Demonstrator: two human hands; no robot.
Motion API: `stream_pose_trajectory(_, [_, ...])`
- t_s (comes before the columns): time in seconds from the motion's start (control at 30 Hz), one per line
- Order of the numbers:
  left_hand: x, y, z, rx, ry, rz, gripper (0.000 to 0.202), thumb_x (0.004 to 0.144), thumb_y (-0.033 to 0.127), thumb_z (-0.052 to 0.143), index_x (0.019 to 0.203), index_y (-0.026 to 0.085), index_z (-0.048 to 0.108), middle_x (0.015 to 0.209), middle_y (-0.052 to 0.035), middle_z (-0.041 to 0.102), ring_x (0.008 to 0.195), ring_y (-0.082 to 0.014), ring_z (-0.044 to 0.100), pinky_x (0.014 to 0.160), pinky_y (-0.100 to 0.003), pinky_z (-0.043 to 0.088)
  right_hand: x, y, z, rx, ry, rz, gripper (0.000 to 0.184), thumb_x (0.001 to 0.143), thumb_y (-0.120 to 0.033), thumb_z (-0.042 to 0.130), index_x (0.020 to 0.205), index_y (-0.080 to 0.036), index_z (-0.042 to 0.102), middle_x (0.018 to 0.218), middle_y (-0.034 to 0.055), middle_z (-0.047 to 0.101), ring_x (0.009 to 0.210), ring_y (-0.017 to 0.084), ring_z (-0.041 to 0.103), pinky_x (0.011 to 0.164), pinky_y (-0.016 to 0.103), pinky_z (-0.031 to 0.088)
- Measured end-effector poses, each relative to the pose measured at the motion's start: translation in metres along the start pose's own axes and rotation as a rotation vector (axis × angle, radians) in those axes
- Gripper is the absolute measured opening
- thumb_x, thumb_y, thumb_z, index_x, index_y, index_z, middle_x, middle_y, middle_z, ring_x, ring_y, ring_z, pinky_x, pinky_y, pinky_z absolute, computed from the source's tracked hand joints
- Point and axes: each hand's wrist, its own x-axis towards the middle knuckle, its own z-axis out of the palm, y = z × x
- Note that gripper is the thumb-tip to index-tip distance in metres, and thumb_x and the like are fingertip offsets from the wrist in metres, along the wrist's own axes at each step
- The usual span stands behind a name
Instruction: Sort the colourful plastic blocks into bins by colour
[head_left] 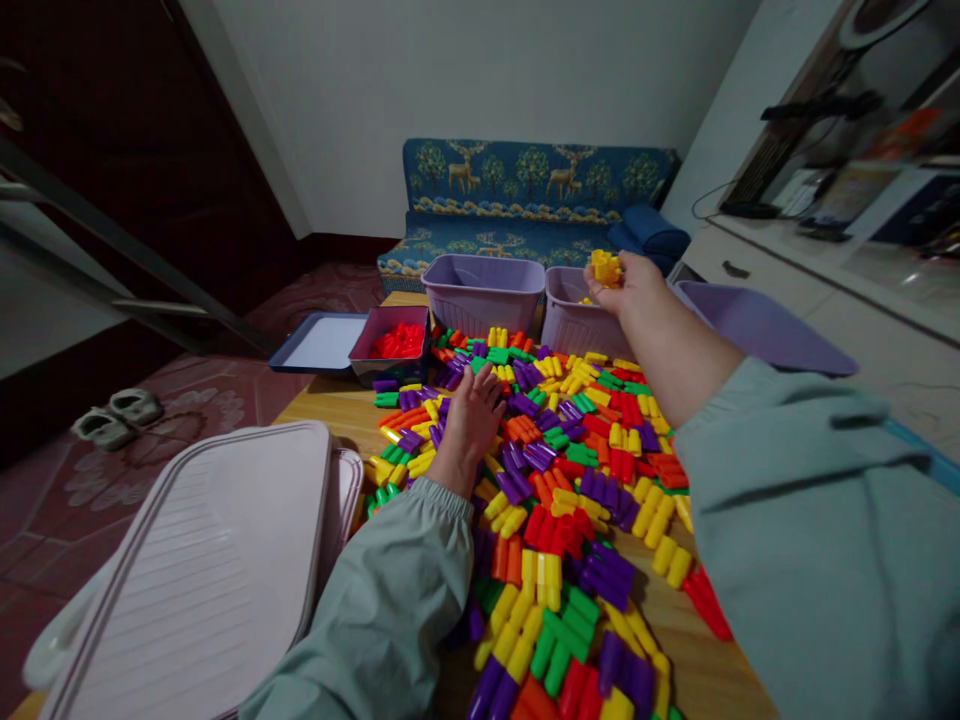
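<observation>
My right hand (636,287) is raised at the back right, its fingers closed around yellow plastic building blocks (604,267). It is above the smaller lavender bin (574,325), where a bit of yellow shows inside. My left hand (474,412) is low over the spread of blocks, fingers stretched and slightly apart, with nothing seen in it. Whether its fingertips touch the blocks I cannot tell. Tube-shaped blocks in red, yellow, green, purple and orange, such as a green block (562,635), cover much of the wooden table (315,398).
A larger lavender bin (484,295) stands at the back, beside a box (375,330) of red blocks. Left of that is a blue-rimmed lid (315,342). Pale lids (217,540) lie at the near left. Behind the table is a patterned blue sofa (517,230).
</observation>
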Motion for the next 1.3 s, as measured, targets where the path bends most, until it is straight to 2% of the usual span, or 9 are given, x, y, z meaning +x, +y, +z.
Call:
stream_pose_trajectory(0.1, [0.001,0.000,-0.001,0.001,-0.007,0.001,0.056,0.091,0.056,0.036,0.133,0.023,0.053,0.153,-0.0099,0.036,0.142,-0.0215,0.032,0.115,-0.040,0.023,0.005,-0.009,0.004,-0.097,0.207,0.293,0.036,0.096,-0.026,0.030,0.108,-0.006,0.057,0.122,0.0190,0.052,0.105,0.022,0.063,0.067,0.038,0.054])
stream_pose_trajectory(0.17, [0.001,0.000,0.000,0.000,-0.010,0.000,0.056,0.091,0.056,0.037,0.132,0.023,0.054,0.153,-0.0095,0.036,0.142,-0.0216,0.030,0.116,-0.040,0.022,0.002,-0.013,0.002,-0.123,0.233,0.313,0.042,0.095,-0.029,0.030,0.113,-0.002,0.055,0.132,0.0243,0.042,0.113,0.025,0.059,0.073,0.039,0.052])
stream_pose_trajectory(0.37, [0.000,0.001,0.001,0.004,0.027,-0.015,0.054,0.091,0.055,0.036,0.131,0.023,0.055,0.152,-0.0082,0.038,0.142,-0.0224,0.031,0.115,-0.040,0.025,-0.039,0.007,-0.034,-0.416,0.127,-0.028,0.034,0.089,-0.035,0.049,0.112,-0.013,0.059,0.110,0.0133,0.061,0.087,0.017,0.065,0.080,0.040,0.051])
stream_pose_trajectory(0.5, [0.001,0.000,0.000,-0.001,0.022,-0.009,0.055,0.091,0.055,0.036,0.133,0.024,0.054,0.152,-0.0083,0.038,0.142,-0.0230,0.031,0.116,-0.041,0.023,-0.074,0.026,-0.081,-0.967,0.122,-0.299,0.027,0.074,-0.026,0.065,0.097,-0.013,0.068,0.101,0.0093,0.067,0.094,0.019,0.059,0.093,0.037,0.044])
stream_pose_trajectory(0.63, [0.002,-0.001,-0.001,-0.018,0.028,-0.008,0.054,0.092,0.053,0.037,0.134,0.023,0.054,0.153,-0.0081,0.037,0.142,-0.0241,0.031,0.117,-0.042,0.022,-0.085,0.033,-0.125,-1.528,0.197,-0.188,0.031,0.081,-0.034,0.059,0.104,-0.016,0.070,0.115,0.0134,0.064,0.107,0.026,0.055,0.098,0.042,0.038])
stream_pose_trajectory(0.8, [0.002,-0.002,-0.002,-0.017,0.022,-0.001,0.052,0.092,0.053,0.038,0.129,0.023,0.057,0.152,-0.0082,0.038,0.142,-0.0245,0.031,0.117,-0.044,0.021,-0.086,0.044,-0.145,-1.624,0.171,-0.017,0.055,0.082,-0.049,0.057,0.124,-0.014,0.062,0.125,0.0215,0.058,0.117,0.037,0.049,0.096,0.053,0.036])
stream_pose_trajectory(0.9, [0.002,-0.002,-0.002,-0.018,0.016,-0.003,0.050,0.091,0.053,0.039,0.128,0.024,0.059,0.152,-0.0081,0.039,0.142,-0.0250,0.030,0.117,-0.047,0.021,-0.097,0.049,-0.140,-1.737,0.115,0.058,0.066,0.083,-0.058,0.052,0.136,-0.020,0.052,0.135,0.0192,0.052,0.126,0.041,0.041,0.096,0.057,0.035])
stream_pose_trajectory(1.07, [0.002,-0.002,-0.002,-0.028,0.033,-0.005,0.048,0.092,0.052,0.039,0.124,0.023,0.061,0.151,-0.0083,0.039,0.141,-0.0257,0.032,0.117,-0.047,0.021,-0.119,0.054,-0.119,-1.788,-0.020,0.078,0.063,0.084,-0.062,0.043,0.127,-0.019,0.061,0.134,0.0167,0.053,0.126,0.039,0.044,0.102,0.055,0.034])
stream_pose_trajectory(1.3, [0.003,-0.002,-0.003,-0.044,0.045,-0.010,0.044,0.092,0.050,0.040,0.118,0.023,0.064,0.150,-0.0075,0.041,0.140,-0.0263,0.033,0.116,-0.046,0.023,-0.134,0.073,-0.095,-1.140,-0.386,0.009,0.053,0.083,-0.050,0.052,0.121,-0.014,0.063,0.110,0.0111,0.070,0.099,0.023,0.065,0.087,0.034,0.049])
